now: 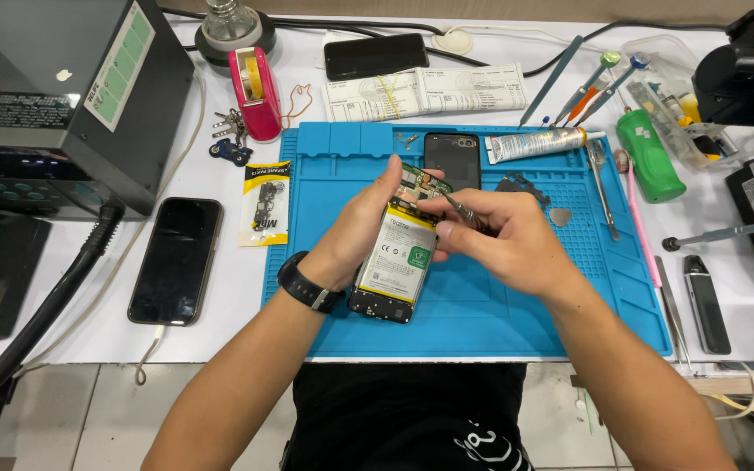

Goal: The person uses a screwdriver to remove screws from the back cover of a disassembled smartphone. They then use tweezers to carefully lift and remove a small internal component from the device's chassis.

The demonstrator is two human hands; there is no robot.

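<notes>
Head view, from the left edge: a grey machine [63, 96] stands at the table's far corner, with a dark phone [175, 259] lying face up on the white table [229, 288] in front of it. Next come a pink tape dispenser [255, 83], a bunch of keys [230, 139] and a yellow parts packet [266, 215] just beside the blue work mat [517, 305]. Over the mat, the left hand [355, 235] is closed around the left edge of an opened phone [394, 262], back cover off, battery showing, held tilted just above the mat. The right hand [503, 240] sits just right of it, fingers pinched shut on thin metal tweezers [462, 209] whose tip reaches the phone's top end. Farther right lie a glue tube [534, 142], a green bottle [647, 157] and loose tools [604, 187].
</notes>
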